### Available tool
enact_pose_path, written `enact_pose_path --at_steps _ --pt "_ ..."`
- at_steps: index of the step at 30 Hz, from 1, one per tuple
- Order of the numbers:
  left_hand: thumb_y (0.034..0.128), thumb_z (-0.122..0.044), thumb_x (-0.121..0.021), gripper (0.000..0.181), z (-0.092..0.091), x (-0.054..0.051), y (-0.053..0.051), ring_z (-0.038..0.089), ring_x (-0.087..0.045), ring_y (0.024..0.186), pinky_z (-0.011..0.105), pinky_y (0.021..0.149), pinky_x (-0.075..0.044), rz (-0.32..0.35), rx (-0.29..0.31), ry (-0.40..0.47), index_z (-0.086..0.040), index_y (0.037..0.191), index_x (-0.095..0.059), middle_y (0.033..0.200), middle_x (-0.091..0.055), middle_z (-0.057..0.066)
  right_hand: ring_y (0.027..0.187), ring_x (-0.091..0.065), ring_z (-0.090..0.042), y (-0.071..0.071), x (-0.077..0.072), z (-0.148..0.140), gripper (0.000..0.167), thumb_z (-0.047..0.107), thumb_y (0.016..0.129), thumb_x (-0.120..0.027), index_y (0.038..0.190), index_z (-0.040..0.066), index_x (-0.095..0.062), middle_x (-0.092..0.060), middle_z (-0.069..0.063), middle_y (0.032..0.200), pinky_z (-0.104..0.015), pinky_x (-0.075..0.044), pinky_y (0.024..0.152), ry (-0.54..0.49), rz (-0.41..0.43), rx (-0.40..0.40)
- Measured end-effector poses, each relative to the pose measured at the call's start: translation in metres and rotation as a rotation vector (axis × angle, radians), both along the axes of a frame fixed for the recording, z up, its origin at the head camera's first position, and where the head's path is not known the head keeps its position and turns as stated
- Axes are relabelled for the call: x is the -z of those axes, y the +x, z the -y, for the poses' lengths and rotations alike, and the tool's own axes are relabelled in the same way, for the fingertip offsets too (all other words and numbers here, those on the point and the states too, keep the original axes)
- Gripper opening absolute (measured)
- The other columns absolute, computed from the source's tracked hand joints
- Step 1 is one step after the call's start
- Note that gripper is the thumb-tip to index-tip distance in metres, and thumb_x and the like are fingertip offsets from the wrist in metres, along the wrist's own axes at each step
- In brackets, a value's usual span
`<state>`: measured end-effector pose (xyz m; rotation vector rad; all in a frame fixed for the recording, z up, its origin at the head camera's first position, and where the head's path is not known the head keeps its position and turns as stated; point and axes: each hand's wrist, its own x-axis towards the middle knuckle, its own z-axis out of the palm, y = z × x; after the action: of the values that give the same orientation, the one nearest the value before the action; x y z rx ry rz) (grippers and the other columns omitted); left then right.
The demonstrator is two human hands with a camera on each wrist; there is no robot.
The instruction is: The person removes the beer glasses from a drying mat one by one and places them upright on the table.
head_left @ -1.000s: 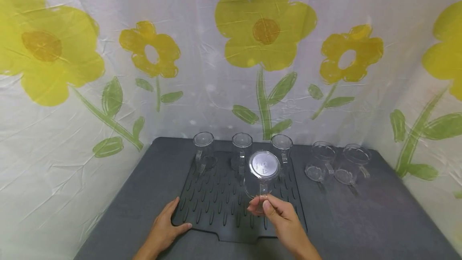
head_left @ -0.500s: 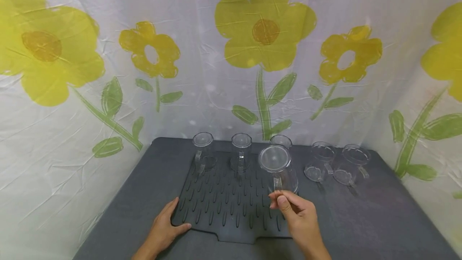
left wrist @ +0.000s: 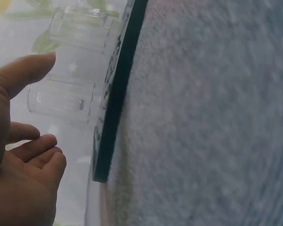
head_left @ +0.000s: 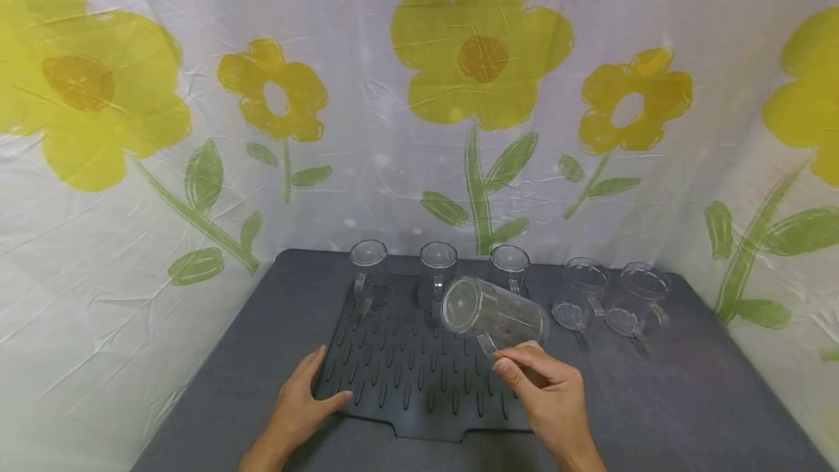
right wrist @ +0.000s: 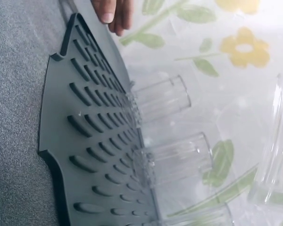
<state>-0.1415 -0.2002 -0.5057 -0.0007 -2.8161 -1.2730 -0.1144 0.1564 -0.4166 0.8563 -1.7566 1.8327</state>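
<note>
I could pass low across the front of the ridged mat (head_left: 429, 422), between the left fingers (head_left: 309, 368) and right fingers (head_left: 539, 360). Three clear mugs (head_left: 438, 279) block its back, the tilted mug (head_left: 503, 309) its right side; two mugs (head_left: 580, 296) obstruct the counter (head_left: 688, 399) beyond.

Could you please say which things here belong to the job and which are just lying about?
Likely job:
clear cylindrical glass-like mug in the right hand
dark-grey rectangular rubbery ribbed mat
three clear mugs on the mat
probably two clear mugs beside it

Surroundings:
dark-grey table
white flower-printed hanging sheet
</note>
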Motion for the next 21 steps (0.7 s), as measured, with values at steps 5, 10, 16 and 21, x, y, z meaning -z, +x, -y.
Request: enact_pose_path --at_steps 5,10,16,21 --pt "0.0761 -0.039 -0.083 0.096 -0.007 -0.007 0.001 0.045 -0.031 0.134 0.063 0.102 -0.033 -0.049 0.013 0.015 -0.001 0.149 -0.033 0.148 -0.034 0.024 0.081 -0.056 -0.017 0.001 -0.002 0.0 0.024 -0.023 0.082 -0.061 0.1 -0.01 -0.07 -0.065 -0.014 0.087 -0.025 -0.051 0.067 0.043 0.017 0.036" --pt "0.0755 -0.037 -0.084 0.094 -0.014 -0.016 0.002 0.043 -0.032 0.134 0.062 0.1 -0.035 -0.132 0.033 0.066 -0.005 0.15 -0.034 0.148 -0.036 0.02 0.085 -0.057 -0.018 0.001 -0.002 0.001 0.027 -0.024 0.078 -0.065 0.099 -0.008 -0.072 -0.065 -0.014 0.086 -0.023 -0.053 0.072 0.062 -0.022 0.054" --pt "0.076 -0.032 -0.084 0.092 -0.025 -0.029 0.003 0.036 -0.033 0.136 0.048 0.103 -0.038 -0.182 0.09 0.186 -0.007 0.15 -0.034 0.148 -0.036 0.016 0.088 -0.057 -0.017 0.0 0.0 0.003 0.033 -0.023 0.072 -0.071 0.099 -0.003 -0.074 -0.066 -0.006 0.081 -0.023 -0.052 0.075 0.148 -0.092 0.121" --pt "0.0767 -0.026 -0.084 0.091 -0.032 -0.038 0.004 0.035 -0.03 0.137 0.036 0.106 -0.034 -0.211 0.15 0.316 -0.004 0.149 -0.033 0.148 -0.035 0.016 0.086 -0.058 -0.018 0.0 0.002 0.006 0.036 -0.021 0.066 -0.077 0.095 0.0 -0.075 -0.066 -0.001 0.077 -0.022 -0.052 0.075 0.199 -0.182 0.191"
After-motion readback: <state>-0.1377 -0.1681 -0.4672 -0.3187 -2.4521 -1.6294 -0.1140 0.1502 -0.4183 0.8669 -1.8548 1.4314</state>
